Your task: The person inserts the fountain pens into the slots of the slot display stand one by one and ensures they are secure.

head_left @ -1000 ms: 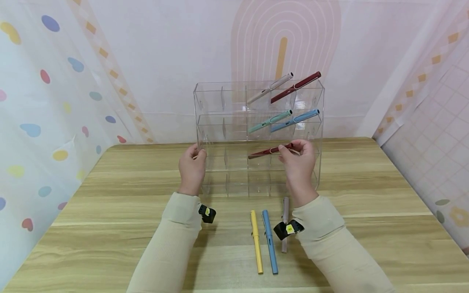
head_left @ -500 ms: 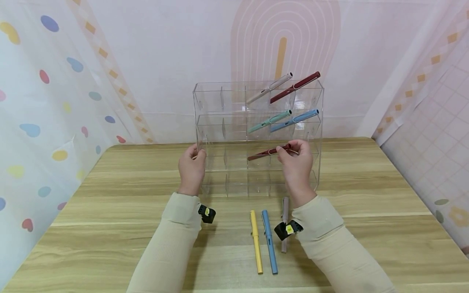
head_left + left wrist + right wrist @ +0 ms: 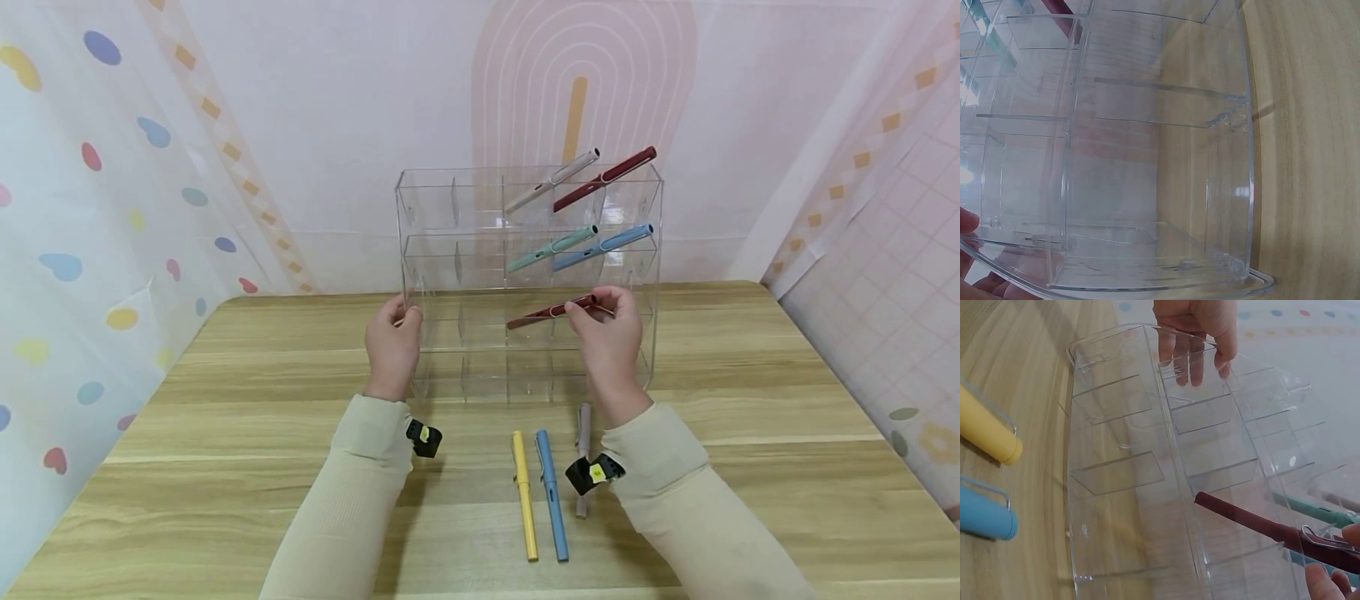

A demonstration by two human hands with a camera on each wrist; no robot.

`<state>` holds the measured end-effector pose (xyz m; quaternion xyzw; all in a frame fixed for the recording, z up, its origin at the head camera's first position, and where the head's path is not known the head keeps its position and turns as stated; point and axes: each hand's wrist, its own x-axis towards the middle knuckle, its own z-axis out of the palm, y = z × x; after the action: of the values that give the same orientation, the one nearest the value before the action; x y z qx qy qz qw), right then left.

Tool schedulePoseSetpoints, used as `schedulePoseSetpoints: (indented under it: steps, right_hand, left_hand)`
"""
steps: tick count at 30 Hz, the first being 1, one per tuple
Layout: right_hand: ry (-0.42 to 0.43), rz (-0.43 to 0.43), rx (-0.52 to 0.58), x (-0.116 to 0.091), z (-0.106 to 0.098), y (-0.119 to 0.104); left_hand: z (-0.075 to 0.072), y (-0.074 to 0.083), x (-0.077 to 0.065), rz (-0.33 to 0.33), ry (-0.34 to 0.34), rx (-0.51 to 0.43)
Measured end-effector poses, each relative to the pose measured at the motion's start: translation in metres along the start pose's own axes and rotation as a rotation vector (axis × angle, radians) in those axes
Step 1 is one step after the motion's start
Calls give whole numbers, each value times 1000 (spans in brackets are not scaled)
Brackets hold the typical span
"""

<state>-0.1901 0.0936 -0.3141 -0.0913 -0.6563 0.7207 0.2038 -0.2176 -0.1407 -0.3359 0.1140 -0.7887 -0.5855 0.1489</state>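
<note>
A clear acrylic pen rack [image 3: 483,375] with several stepped tiers of compartments stands upright on the table. My left hand [image 3: 392,354] grips its left side edge, thumb in front and fingers behind. My right hand [image 3: 615,350] pinches a dark red pen [image 3: 536,318] between thumb and fingers near its upper end. The pen slants at the third tier, its lower end pointing left into a compartment right of the middle; the right wrist view shows this dark red pen [image 3: 1241,517] with its metal clip by the fingers.
Above, a light grey pen [image 3: 551,182], another dark red pen [image 3: 606,179], a mint pen [image 3: 553,248] and a light blue pen [image 3: 604,247] lean in the rack. On the table in front lie a yellow pen [image 3: 525,496], a blue pen [image 3: 552,496] and a greyish pen [image 3: 584,425], partly covered by the wrist camera.
My right hand has shifted slightly left along the dark red pen's upper end, and the pen's tilt is a touch steeper. The left hand keeps its grip on the rack.
</note>
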Motion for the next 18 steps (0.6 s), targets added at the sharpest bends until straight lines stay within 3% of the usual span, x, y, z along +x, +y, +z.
schedulePoseSetpoints:
  steps: [10,18]
  right_hand:
    - [-62,-41,-44,-10,-27,-3]
    - [-166,3,-223,-17,-48,5]
  left_hand:
    - [0,2,-1,-1,0,9]
    - [0,2,-2,-3,4,16]
